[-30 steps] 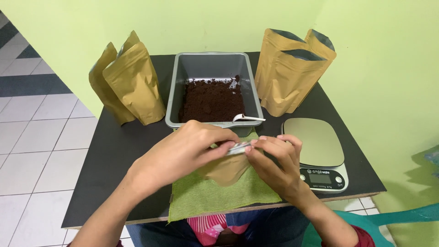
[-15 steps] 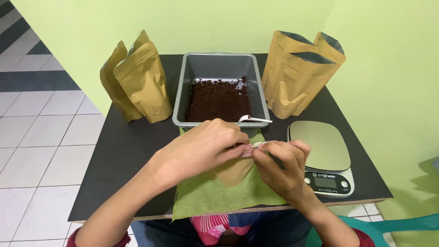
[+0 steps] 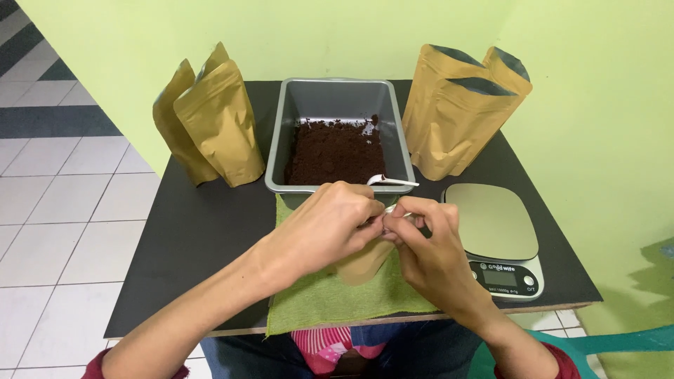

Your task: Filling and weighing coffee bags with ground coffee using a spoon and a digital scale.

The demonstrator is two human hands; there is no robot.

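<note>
So a small gold pouch (image 3: 365, 258) is pinched at its top edge by both the left hand (image 3: 330, 224) and the right hand (image 3: 428, 245), fingers pressed together, right over the green cloth (image 3: 316, 302). A grey tray (image 3: 281, 140) of brown powder is seen just beyond, a scale (image 3: 491, 224) at right.

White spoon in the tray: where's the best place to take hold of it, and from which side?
Grip the white spoon by its handle, coming from the right. The bowl end lies in the brown powder inside the grey tray, while the handle rests across the tray's near right rim and pokes out free toward the scale.
</note>
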